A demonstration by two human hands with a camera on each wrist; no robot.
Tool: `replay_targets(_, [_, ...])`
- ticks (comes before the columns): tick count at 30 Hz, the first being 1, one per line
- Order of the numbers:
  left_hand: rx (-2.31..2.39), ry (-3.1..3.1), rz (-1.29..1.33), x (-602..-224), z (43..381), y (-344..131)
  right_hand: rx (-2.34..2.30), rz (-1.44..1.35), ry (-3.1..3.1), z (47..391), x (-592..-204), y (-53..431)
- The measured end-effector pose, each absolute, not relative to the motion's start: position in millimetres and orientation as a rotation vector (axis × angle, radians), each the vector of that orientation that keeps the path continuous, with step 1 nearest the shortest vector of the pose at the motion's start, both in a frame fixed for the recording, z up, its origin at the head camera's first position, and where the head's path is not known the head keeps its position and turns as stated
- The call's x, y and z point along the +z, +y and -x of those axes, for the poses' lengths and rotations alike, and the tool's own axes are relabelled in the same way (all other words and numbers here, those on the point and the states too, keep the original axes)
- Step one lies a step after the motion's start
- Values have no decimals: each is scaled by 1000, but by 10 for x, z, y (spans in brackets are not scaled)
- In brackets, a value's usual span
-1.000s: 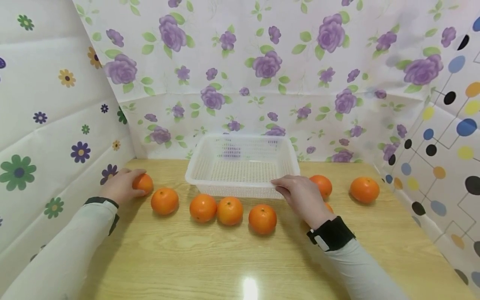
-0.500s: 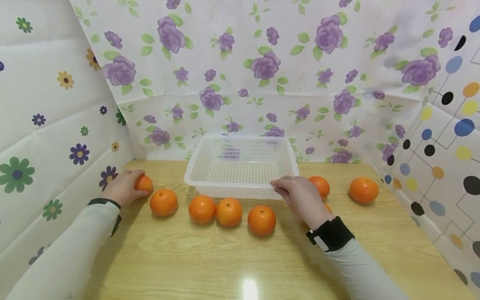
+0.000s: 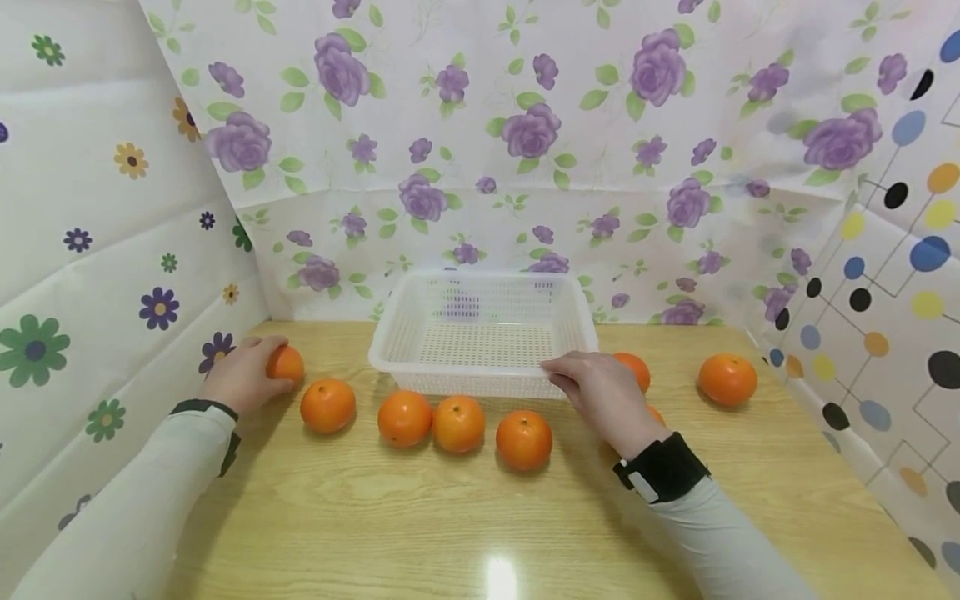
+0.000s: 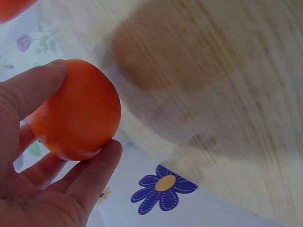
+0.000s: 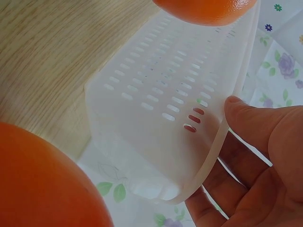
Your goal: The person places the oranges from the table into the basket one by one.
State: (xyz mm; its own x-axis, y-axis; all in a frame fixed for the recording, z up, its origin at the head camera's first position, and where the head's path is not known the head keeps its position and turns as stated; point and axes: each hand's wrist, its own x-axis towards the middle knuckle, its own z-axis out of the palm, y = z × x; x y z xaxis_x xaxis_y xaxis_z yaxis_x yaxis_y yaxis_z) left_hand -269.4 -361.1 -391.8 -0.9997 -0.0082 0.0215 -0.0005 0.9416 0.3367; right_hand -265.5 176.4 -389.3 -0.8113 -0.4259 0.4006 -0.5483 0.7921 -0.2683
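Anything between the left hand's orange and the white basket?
On the direct line, only the left rim of the white basket. A second orange lies close by, just below that line in the head view, beside the held orange.

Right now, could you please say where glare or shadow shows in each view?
Head view: bright glare low on the wooden table; left wrist view: a broad shadow over it, beside the held orange; right wrist view: small glints on the upper orange.

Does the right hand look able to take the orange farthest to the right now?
Probably yes: bare table surrounds the farthest-right orange, though the right hand would first need to release the white basket.
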Motion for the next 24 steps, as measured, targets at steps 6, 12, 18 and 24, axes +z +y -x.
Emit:
replay_targets(6, [-612, -3035, -32, -3806, 2682, -3531, 535, -748, -2649, 2655, -3898, 1766])
replay_targets(12, [-596, -3004, -10, -3742, 2691, -3450, 548, -744, -2659, 2659, -3907, 1762])
replay_targets(18, [-592, -2969, 19, -3673, 2704, -3347, 551, -744, -2658, 2659, -3914, 1765])
replay_targets(24, [-566, -2905, 94, -3550, 2713, -3169, 546, -746, -2644, 2668, -3920, 1772])
